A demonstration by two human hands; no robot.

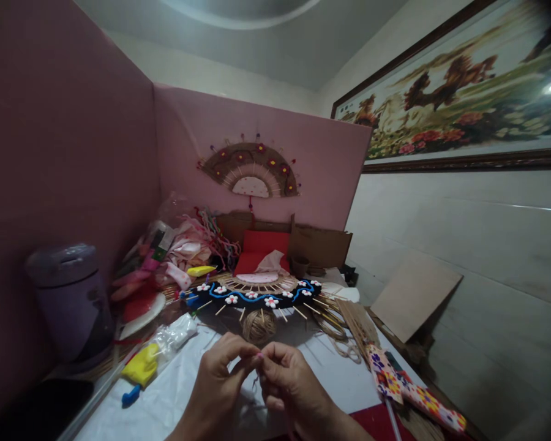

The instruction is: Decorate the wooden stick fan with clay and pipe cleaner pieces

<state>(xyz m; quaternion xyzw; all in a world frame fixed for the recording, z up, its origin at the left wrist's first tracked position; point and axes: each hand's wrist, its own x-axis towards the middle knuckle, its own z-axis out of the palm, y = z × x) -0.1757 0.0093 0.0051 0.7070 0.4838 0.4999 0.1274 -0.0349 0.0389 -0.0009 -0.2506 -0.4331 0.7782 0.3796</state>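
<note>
Close together over the white table sheet (169, 373), my left hand (223, 373) and my right hand (291, 376) meet at their fingertips. Pinched between them is a tiny pink piece (259, 355), too small to tell its kind. A thin dark strand hangs below the fingers. Just beyond my hands lies a ball of twine (259, 326). Behind it rests a fan-shaped craft (252, 299) with a black band, white flowers, a blue wavy line and thin sticks pointing outward.
Yellow clay (142, 364) and a small blue piece (131, 396) lie at left near a purple tumbler (71, 306). Flower-patterned wrapped bundles (408, 392) lie at right. A finished-looking brown fan (252, 168) hangs on the pink board (321, 159).
</note>
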